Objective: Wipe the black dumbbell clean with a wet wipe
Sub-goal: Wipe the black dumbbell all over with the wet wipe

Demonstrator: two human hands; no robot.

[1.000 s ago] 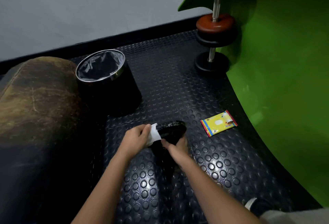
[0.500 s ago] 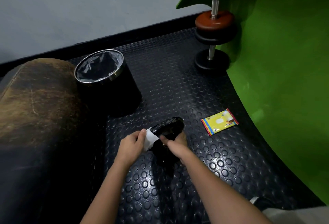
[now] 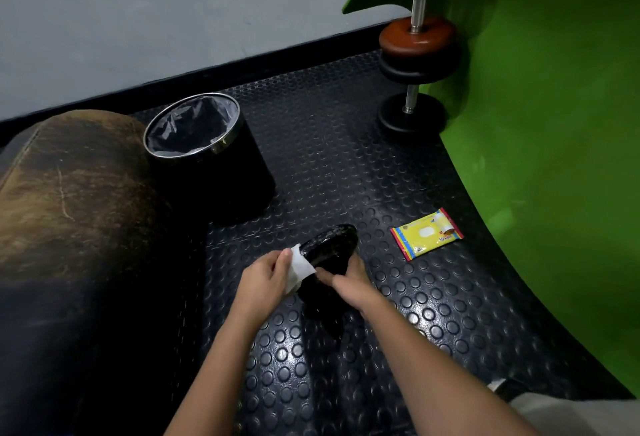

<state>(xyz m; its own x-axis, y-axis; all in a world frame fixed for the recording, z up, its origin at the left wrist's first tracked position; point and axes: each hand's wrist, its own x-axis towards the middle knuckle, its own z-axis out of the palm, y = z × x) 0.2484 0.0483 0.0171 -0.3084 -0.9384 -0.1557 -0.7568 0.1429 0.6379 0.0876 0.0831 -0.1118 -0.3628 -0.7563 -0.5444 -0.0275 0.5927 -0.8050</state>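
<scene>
Head view: I'm pressing wipe (image 3: 300,267) with left hand (image 3: 265,279) against dumbbell (image 3: 329,252), right hand (image 3: 349,283) clamping its middle. Dumbbell lying just left of yellow pack (image 3: 426,233). Judging it heavy, rigid, slick when damp; gripping handle safest.

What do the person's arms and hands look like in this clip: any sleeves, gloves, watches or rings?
Both arms are bare from the bottom edge of the frame to the fingertips, with no sleeves in view. The left hand and the right hand wear no gloves, and no watch, band or ring shows on either wrist or on the visible fingers. At the lower right corner a bit of light grey fabric shows, probably clothing.
</scene>
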